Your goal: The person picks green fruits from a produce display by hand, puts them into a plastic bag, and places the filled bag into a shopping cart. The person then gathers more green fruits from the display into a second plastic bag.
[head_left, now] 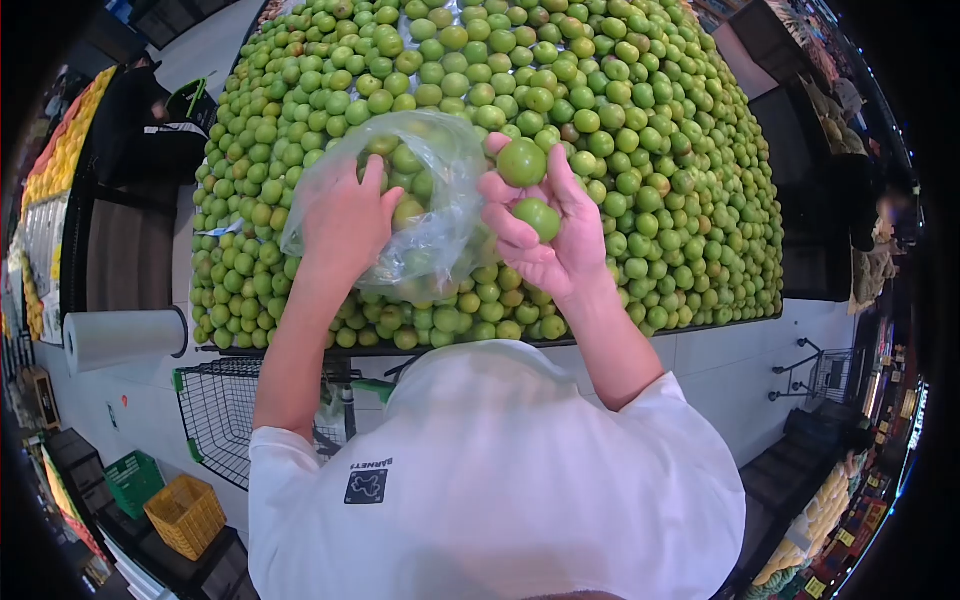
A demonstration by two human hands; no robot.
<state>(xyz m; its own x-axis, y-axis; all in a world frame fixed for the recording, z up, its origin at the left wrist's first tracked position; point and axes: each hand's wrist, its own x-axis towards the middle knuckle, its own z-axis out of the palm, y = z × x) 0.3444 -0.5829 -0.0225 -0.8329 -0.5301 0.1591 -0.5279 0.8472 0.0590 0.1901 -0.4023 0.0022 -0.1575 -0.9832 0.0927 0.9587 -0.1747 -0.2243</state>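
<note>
A clear plastic bag (450, 240) with several green fruits inside lies on a big heap of round green fruits (680, 150), which look like jujubes. My left hand (348, 215) is at the bag's near left side, its thumb and fingers curled over the plastic; some fingertips are hidden. Just right of the bag, my right hand (560, 235) is turned palm up. Two fruits are in its grip: a larger green jujube (521, 163) between the fingertips and a second green jujube (537, 218) lower, against the palm.
The display's dark front edge (700, 326) runs before my body. A wire shopping cart (220, 410) stands at my left, below a roll of plastic bags (125, 338). A yellow basket (187, 515) and a green basket (135, 482) are lower left. Another cart (830, 375) stands at right.
</note>
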